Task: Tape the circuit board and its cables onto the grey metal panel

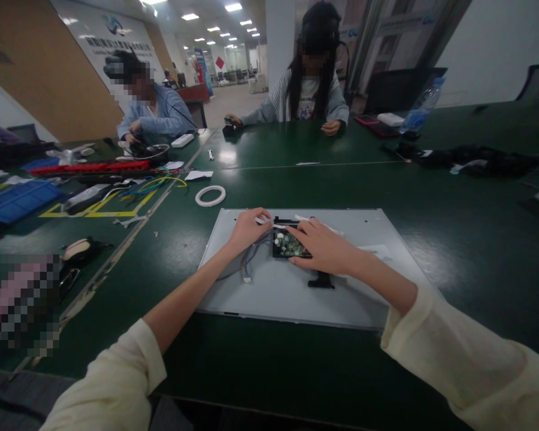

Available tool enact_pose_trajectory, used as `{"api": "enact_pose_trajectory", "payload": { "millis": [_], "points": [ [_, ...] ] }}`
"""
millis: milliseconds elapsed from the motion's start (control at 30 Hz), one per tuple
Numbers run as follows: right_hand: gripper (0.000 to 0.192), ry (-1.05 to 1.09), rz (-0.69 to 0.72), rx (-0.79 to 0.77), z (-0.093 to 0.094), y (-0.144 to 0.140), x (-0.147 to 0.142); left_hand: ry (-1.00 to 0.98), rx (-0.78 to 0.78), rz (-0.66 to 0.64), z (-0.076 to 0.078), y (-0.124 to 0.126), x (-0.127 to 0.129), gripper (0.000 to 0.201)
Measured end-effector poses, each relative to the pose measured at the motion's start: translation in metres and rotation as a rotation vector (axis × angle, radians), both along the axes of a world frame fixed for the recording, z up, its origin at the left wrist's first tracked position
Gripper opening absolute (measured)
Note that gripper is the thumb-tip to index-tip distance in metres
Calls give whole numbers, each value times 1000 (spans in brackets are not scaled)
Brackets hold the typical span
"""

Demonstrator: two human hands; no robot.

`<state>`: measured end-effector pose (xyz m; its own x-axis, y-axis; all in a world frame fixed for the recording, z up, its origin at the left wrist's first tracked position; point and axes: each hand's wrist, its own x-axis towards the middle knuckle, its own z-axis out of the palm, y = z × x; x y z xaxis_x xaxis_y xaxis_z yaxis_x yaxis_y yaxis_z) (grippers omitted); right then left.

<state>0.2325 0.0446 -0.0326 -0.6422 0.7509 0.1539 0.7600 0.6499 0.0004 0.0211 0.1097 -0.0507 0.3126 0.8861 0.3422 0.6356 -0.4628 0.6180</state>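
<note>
Taking the circuit board as the centre of the clock, it lies on the pale flat panel, which rests on the green table. The left forearm slants in from seven o'clock, and the left hand sits at ten o'clock, wrist bent toward the board, thumb and forefinger pinched narrow on a white strip that runs toward the board's top edge. The right forearm comes from four o'clock; the right hand lies palm down at three o'clock, covering the board's right side, forefinger reaching to its upper edge and thumb spread wide near its lower edge; whether these fingers grip or merely rest, I cannot tell. Grey cables trail at eight o'clock, a black bracket lies at five, and a white ring lies beyond the panel at ten.
</note>
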Motion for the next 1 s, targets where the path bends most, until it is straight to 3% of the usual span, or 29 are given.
{"api": "enact_pose_trajectory", "payload": {
  "millis": [333, 767, 900, 1000],
  "points": [
    [69, -19, 15, 12, -1, 2, 0, 47, 17, 5, -3, 1, 0, 18],
    [71, -25, 13, -6, 0, 2, 0, 246, 57, -12, -1, -3, 0, 19],
    [71, -25, 23, 6, -2, 3, 0, 207, 57, -12, -1, -3, 0, 17],
    [72, -25, 26, 6, -1, 3, 0, 58, 46, -4, 4, -3, 1, 14]
  ]
}}
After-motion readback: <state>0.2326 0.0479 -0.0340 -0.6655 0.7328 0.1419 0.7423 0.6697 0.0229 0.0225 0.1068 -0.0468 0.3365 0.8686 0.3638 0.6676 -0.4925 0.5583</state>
